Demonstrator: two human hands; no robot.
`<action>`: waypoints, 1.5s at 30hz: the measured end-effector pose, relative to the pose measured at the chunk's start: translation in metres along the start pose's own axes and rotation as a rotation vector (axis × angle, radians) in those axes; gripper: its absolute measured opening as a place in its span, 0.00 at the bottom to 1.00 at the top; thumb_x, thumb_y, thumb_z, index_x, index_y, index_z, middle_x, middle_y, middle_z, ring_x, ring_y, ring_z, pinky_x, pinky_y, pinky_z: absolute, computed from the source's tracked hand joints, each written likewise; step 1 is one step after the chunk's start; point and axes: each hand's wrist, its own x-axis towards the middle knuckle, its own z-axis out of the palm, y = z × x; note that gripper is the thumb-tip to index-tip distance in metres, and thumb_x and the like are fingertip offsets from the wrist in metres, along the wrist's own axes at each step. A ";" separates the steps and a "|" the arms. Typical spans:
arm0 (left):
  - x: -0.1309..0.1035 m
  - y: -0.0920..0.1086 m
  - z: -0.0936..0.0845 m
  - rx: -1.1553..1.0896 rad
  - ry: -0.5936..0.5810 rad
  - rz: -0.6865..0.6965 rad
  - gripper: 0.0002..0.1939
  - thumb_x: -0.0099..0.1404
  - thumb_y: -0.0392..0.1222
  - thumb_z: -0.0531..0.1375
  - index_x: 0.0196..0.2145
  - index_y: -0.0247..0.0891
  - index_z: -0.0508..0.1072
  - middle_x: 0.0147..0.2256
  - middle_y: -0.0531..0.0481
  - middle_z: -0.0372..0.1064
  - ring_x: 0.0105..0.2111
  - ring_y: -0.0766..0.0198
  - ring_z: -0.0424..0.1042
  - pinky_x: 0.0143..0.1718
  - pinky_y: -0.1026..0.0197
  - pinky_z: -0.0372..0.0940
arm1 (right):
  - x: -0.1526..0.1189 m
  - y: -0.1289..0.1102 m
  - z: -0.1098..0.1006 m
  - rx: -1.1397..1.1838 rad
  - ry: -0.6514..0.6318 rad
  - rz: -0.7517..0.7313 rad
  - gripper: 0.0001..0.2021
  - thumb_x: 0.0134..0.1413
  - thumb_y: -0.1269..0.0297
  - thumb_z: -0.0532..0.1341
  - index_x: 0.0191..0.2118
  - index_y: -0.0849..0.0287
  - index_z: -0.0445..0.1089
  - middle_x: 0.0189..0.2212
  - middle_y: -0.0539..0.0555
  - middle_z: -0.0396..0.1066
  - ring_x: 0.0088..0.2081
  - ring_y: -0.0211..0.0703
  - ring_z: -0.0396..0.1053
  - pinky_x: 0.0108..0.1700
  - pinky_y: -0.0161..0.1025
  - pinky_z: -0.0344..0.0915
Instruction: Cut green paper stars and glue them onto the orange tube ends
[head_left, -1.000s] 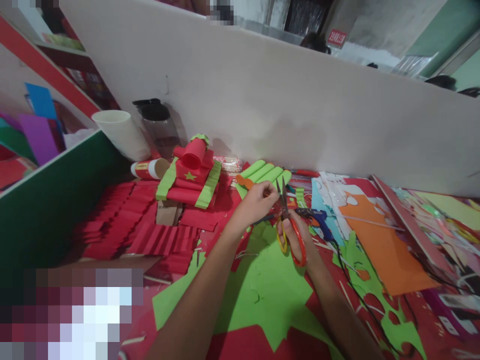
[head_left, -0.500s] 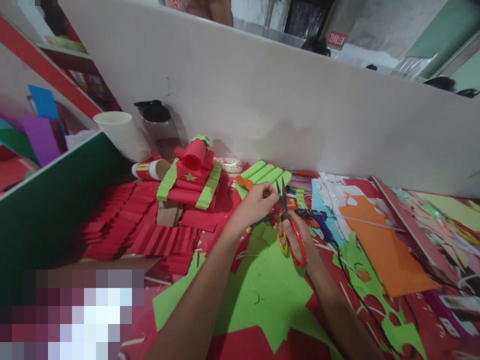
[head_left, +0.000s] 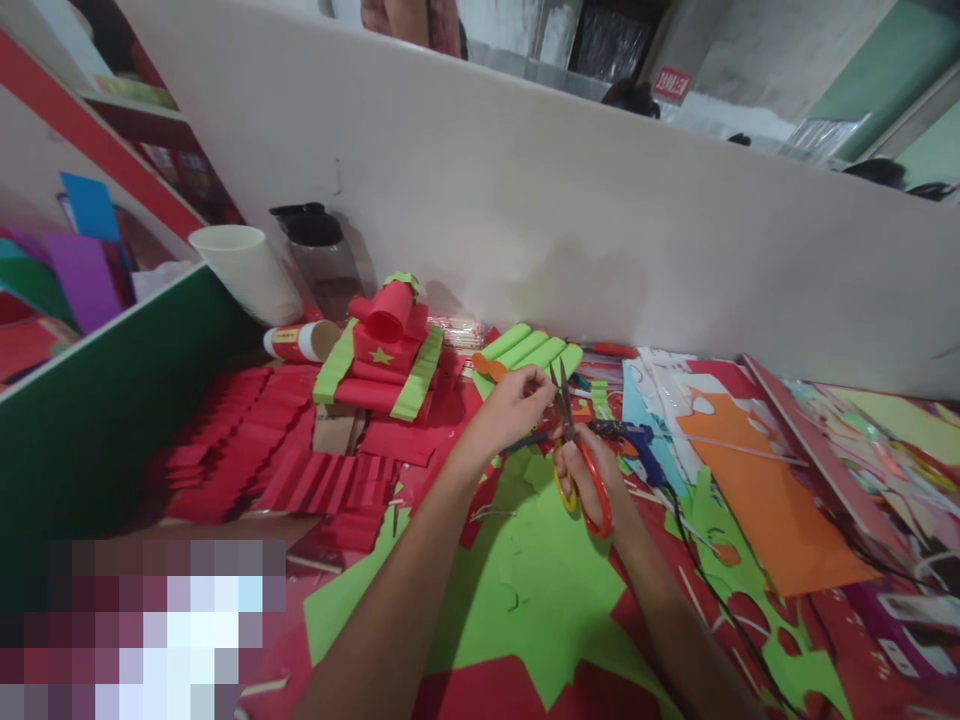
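Note:
My right hand grips a pair of scissors with one red and one yellow handle loop. Their blades point up and stand slightly apart. Just left of the blades, my left hand is closed in a pinch; whatever lies between the fingertips is too small to make out. Beneath both hands spreads a large green paper star on red sheets. Behind my left hand are several rolled green paper tubes with an orange piece. A red paper tank with green tracks stands to the left.
Pleated red paper strips fill the left side, by a green partition. A white cup and a dark-lidded bottle stand behind. At right lie a blue glue gun, its cord, orange paper and green scraps.
Both hands stay almost in place, and the scissors have shifted very slightly left. Beyond the white panel, a person at the top has moved a little to the right.

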 end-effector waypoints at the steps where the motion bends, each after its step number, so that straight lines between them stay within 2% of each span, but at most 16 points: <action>1: 0.000 -0.001 0.000 0.002 0.003 -0.005 0.07 0.65 0.40 0.55 0.30 0.36 0.67 0.27 0.55 0.63 0.27 0.68 0.61 0.30 0.65 0.57 | 0.000 0.001 0.000 0.002 -0.002 0.003 0.20 0.60 0.40 0.57 0.41 0.53 0.66 0.18 0.44 0.59 0.17 0.35 0.55 0.19 0.34 0.56; 7: 0.001 -0.003 -0.001 -0.009 0.000 -0.010 0.11 0.67 0.45 0.56 0.32 0.34 0.69 0.28 0.53 0.65 0.28 0.67 0.64 0.31 0.65 0.58 | 0.000 0.002 -0.002 -0.007 -0.016 -0.003 0.19 0.59 0.41 0.58 0.41 0.53 0.66 0.19 0.44 0.58 0.19 0.36 0.57 0.20 0.33 0.55; 11: 0.001 -0.004 -0.002 -0.019 -0.017 -0.021 0.11 0.68 0.45 0.56 0.33 0.34 0.70 0.29 0.52 0.67 0.29 0.67 0.64 0.32 0.64 0.59 | -0.002 -0.001 -0.002 -0.033 -0.029 -0.032 0.18 0.62 0.43 0.57 0.43 0.53 0.65 0.23 0.46 0.61 0.20 0.35 0.57 0.21 0.33 0.54; 16: 0.002 -0.005 -0.003 0.012 -0.008 -0.022 0.11 0.68 0.43 0.56 0.31 0.34 0.69 0.27 0.53 0.65 0.27 0.67 0.62 0.30 0.64 0.58 | -0.002 0.000 -0.003 -0.058 -0.071 -0.049 0.18 0.63 0.44 0.56 0.44 0.53 0.65 0.26 0.48 0.63 0.21 0.36 0.59 0.21 0.34 0.55; 24: 0.001 -0.002 -0.003 0.029 -0.001 -0.035 0.11 0.68 0.43 0.56 0.31 0.34 0.70 0.27 0.53 0.65 0.27 0.67 0.62 0.30 0.64 0.57 | -0.002 0.004 -0.004 -0.063 -0.072 -0.044 0.20 0.63 0.42 0.55 0.47 0.54 0.64 0.24 0.47 0.62 0.20 0.35 0.58 0.20 0.33 0.54; 32: 0.001 -0.002 -0.002 0.029 -0.001 -0.034 0.11 0.68 0.43 0.56 0.31 0.34 0.70 0.28 0.52 0.68 0.28 0.67 0.64 0.31 0.64 0.59 | -0.001 0.009 -0.007 -0.079 -0.094 -0.053 0.19 0.65 0.43 0.53 0.48 0.54 0.63 0.18 0.44 0.55 0.21 0.40 0.59 0.22 0.35 0.55; 39: 0.000 0.000 -0.003 0.035 0.004 -0.039 0.11 0.68 0.44 0.56 0.30 0.34 0.70 0.27 0.53 0.67 0.27 0.67 0.64 0.32 0.64 0.59 | -0.002 0.003 -0.005 -0.061 -0.088 -0.041 0.19 0.64 0.44 0.54 0.47 0.54 0.63 0.22 0.46 0.58 0.20 0.37 0.58 0.21 0.33 0.53; 45: -0.001 0.002 -0.002 0.007 0.009 -0.044 0.11 0.66 0.45 0.58 0.29 0.35 0.69 0.26 0.54 0.65 0.27 0.67 0.63 0.31 0.64 0.58 | 0.003 0.008 -0.007 -0.020 -0.104 -0.019 0.20 0.62 0.41 0.56 0.45 0.54 0.64 0.25 0.47 0.60 0.19 0.34 0.57 0.20 0.33 0.53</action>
